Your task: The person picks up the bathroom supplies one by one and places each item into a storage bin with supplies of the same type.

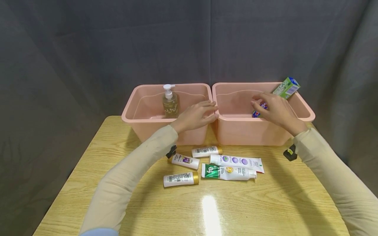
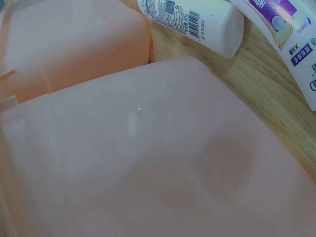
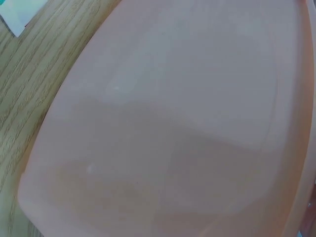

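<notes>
My left hand (image 1: 197, 114) reaches over the front right corner of the left pink bin (image 1: 165, 120), its fingertips at the rims where the two bins meet. Nothing shows in its fingers. Over the right pink bin (image 1: 248, 120), my right hand (image 1: 276, 108) has loosely bent fingers, with a gap between thumb and fingertips. Just below them a small blue package (image 1: 256, 114) shows inside the bin, partly hidden by the hand. A green and blue box (image 1: 287, 88) leans on that bin's back right corner. A pump bottle (image 1: 170, 104) with a white top stands in the left bin.
On the wooden table (image 1: 245, 203) before the bins lie several white bottles with gold caps, one (image 1: 180, 179) nearest me. Beside them are a green and white toothpaste tube (image 1: 228, 172) and a white tube (image 1: 236, 161) with purple circles. A dark curtain (image 1: 165, 39) hangs behind.
</notes>
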The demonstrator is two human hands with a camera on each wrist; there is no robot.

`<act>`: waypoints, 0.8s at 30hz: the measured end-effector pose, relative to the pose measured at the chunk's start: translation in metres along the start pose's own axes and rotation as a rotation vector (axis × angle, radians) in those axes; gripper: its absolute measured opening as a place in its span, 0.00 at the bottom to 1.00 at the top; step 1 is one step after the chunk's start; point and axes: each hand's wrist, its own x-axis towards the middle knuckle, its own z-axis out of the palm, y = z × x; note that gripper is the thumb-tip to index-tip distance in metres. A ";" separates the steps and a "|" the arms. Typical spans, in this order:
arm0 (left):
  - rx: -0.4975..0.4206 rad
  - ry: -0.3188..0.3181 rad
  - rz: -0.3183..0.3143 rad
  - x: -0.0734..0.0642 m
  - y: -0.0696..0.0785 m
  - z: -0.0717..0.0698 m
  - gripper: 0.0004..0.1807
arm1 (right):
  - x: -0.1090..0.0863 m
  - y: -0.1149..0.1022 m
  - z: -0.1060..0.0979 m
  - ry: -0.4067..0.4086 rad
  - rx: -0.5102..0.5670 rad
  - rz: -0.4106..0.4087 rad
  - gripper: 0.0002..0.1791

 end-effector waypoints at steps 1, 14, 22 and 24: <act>0.001 0.000 0.000 0.000 0.000 0.000 0.28 | 0.000 0.000 0.000 0.004 -0.002 -0.002 0.13; 0.001 0.003 0.008 0.002 0.001 0.001 0.28 | -0.004 -0.001 -0.006 0.047 -0.028 -0.019 0.12; -0.004 0.002 0.003 0.001 0.001 0.001 0.28 | -0.006 -0.005 -0.008 0.063 -0.041 -0.033 0.12; -0.003 0.000 -0.003 0.001 0.002 0.001 0.28 | -0.007 -0.006 -0.009 0.065 -0.044 -0.042 0.12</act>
